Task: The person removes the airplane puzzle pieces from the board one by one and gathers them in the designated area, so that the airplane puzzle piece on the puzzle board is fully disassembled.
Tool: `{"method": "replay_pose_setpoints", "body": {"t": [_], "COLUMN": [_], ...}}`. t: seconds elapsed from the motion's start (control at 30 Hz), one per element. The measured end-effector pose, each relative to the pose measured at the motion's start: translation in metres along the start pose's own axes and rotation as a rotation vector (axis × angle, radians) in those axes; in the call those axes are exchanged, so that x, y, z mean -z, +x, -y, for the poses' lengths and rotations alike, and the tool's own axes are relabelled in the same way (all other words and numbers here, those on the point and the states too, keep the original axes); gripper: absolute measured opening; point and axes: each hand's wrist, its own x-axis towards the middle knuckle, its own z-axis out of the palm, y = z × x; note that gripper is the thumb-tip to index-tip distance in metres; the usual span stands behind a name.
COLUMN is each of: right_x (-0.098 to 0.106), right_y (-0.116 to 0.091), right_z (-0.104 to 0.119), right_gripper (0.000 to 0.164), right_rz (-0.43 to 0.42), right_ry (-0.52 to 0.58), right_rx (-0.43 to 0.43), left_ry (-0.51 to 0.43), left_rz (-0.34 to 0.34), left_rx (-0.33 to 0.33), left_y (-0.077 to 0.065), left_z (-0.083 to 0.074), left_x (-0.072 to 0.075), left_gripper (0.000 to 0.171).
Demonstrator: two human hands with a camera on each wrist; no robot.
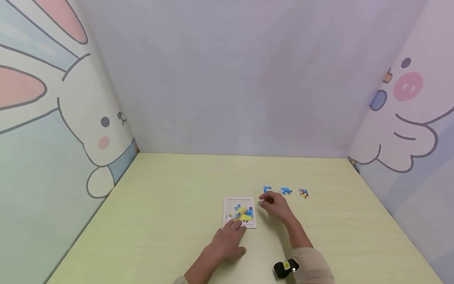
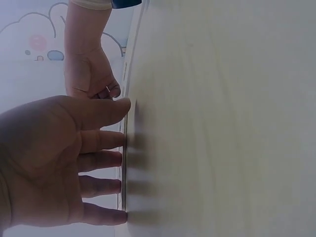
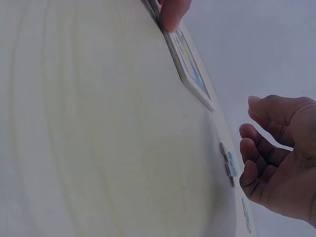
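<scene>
A small jigsaw puzzle in a white frame lies flat on the table, with yellow and blue pieces fitted in its lower and right parts. The extended fingers of my left hand rest on its near edge and cover some of it. To the right of the frame my right hand hovers, fingers loosely bent, with nothing visible in its grasp. Just beyond this hand lie three loose pieces: a blue and white one, a mostly blue one and a blue, red and yellow one.
The pale yellow tabletop meets a plain back wall. A rabbit drawing covers the left wall, and another cartoon animal the right. A black device with a yellow label sits by the right sleeve.
</scene>
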Motion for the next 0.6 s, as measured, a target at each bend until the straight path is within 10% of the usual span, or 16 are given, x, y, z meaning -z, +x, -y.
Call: {"method": "replay_pose_setpoints", "body": {"t": [0.6], "right_x": [-0.033], "right_y": [0.010], "right_z": [0.019], "right_gripper": [0.009], "right_rz": [0.148], "right_ry": [-0.006], "right_rx": [0.113], "left_ry": [0.036], "left_rz": [-0.035], "left_rx": [-0.048], "left_y": [0.006], "left_z": [0.005], "left_x": [0.004], "left_gripper": [0.046]}}
